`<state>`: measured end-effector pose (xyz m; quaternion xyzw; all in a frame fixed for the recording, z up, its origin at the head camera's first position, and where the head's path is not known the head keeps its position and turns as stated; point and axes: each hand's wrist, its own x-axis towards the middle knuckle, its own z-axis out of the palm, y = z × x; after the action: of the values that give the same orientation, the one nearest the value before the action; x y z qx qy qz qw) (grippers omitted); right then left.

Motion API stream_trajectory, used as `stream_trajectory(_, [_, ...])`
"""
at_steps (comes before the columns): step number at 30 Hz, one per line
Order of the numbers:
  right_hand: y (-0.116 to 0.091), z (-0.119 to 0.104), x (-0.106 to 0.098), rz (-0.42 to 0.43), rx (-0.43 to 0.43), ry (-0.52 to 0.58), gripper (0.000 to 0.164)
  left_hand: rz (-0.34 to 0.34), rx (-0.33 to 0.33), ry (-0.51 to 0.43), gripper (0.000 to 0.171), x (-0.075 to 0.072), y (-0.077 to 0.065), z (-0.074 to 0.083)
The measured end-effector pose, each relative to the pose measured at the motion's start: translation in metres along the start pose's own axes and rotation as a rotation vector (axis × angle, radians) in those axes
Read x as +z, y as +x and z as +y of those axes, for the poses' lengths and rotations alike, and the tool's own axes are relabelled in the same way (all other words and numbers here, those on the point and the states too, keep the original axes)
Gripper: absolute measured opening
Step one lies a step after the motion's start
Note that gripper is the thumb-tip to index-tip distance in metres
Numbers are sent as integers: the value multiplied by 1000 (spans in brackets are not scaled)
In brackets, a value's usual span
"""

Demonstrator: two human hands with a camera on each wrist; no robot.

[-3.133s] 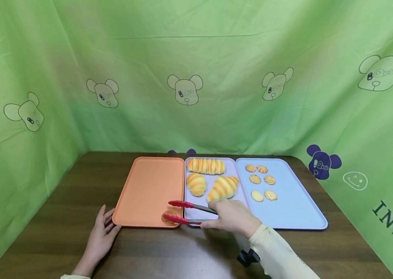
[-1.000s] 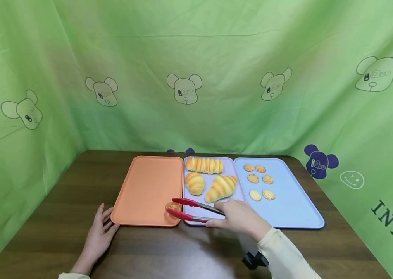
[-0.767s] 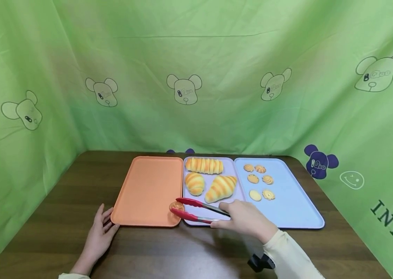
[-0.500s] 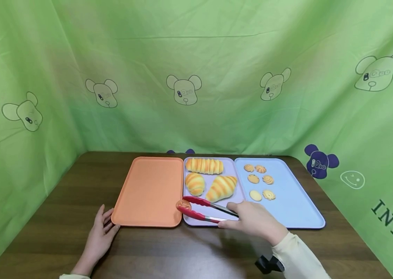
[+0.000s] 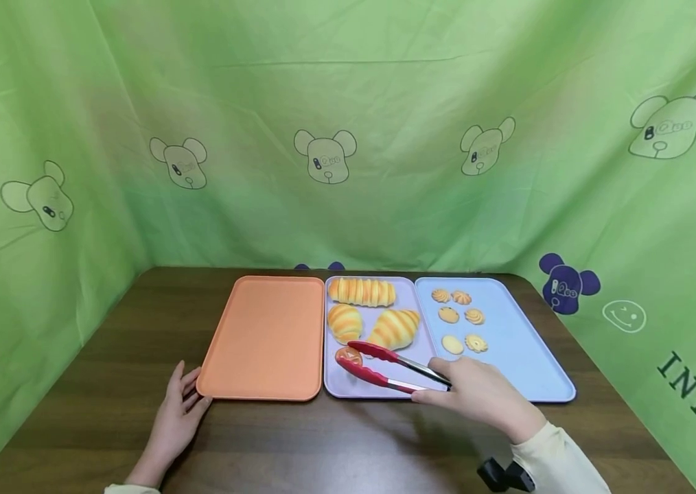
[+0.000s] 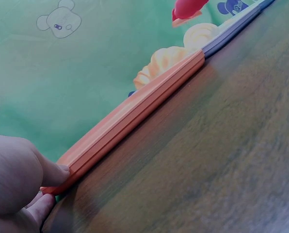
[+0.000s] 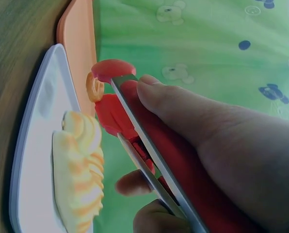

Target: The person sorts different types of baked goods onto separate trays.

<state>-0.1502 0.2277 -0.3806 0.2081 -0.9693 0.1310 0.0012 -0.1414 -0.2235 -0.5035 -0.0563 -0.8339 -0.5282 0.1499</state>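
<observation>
My right hand (image 5: 485, 396) holds red-tipped metal tongs (image 5: 365, 372) over the front of the lilac tray (image 5: 338, 390). Between the tong tips is a small round brown cookie (image 5: 349, 355), pretzel-like in pattern; in the right wrist view the cookie (image 7: 91, 88) looks like a ring, raised off the trays. My left hand (image 5: 176, 418) pinches the near left corner of the orange tray (image 5: 264, 336); in the left wrist view the thumb (image 6: 57, 171) lies against its rim and a finger is below. A croissant (image 5: 396, 328) lies just behind the tongs.
A long striped bread (image 5: 363, 292) and a rounded roll (image 5: 344, 323) share the lilac tray. Several cookies, one of them an oval cookie (image 5: 452, 344), lie on the left half of the blue tray (image 5: 527, 370). The three trays stand side by side on a brown table (image 5: 261, 446).
The tongs and right hand have moved right, carrying the round cookie from the orange tray's near right corner to above the lilac tray. My left hand stays at its corner.
</observation>
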Motion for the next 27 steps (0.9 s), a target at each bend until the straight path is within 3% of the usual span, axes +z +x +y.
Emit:
stream_trajectory(9, [-20, 18, -4, 43, 32, -6, 41, -20, -46, -4, 81, -4, 1, -2])
stream_trajectory(22, [-48, 48, -4, 105, 132, -36, 39, -23, -38, -4, 80, -2, 2, 0])
stream_trajectory(27, [-57, 60, -7, 93, 188, -47, 37, -13, -23, -3, 79, -1, 1, -1])
